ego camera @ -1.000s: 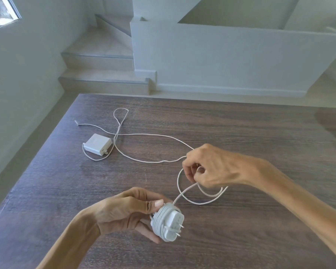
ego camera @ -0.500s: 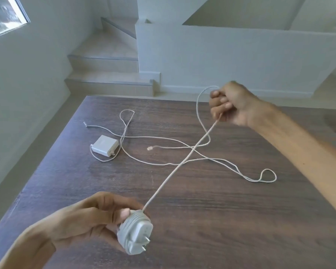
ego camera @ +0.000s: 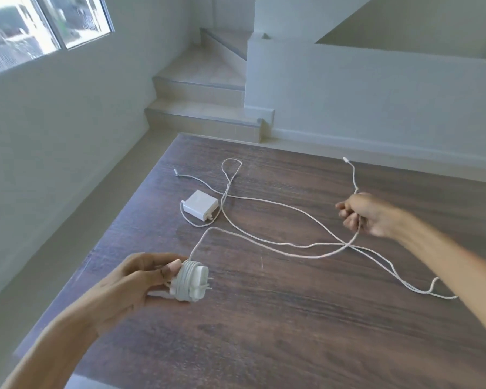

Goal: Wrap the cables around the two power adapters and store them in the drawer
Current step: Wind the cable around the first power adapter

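My left hand (ego camera: 135, 279) grips a white power adapter (ego camera: 191, 282) with several turns of its white cable wound round it, prongs pointing right. The free cable (ego camera: 264, 242) runs from it across the dark wooden table (ego camera: 292, 332) in a slack curve up to my right hand (ego camera: 362, 214), which holds it near its end; the connector tip (ego camera: 346, 159) sticks up beyond my fist. A second white adapter (ego camera: 199, 204) lies flat on the table at the far left, its own cable (ego camera: 230, 175) loose and looped around it.
The second adapter's cable crosses the first one and trails off to the right under my right forearm (ego camera: 432, 287). Beyond the table's far edge are tiled stairs (ego camera: 202, 108) and a white wall. No drawer is in view.
My right hand has come down from high over the table's far edge to a spot lower and further right, and the taut cable has gone slack. My left hand has kept hold of the adapter.
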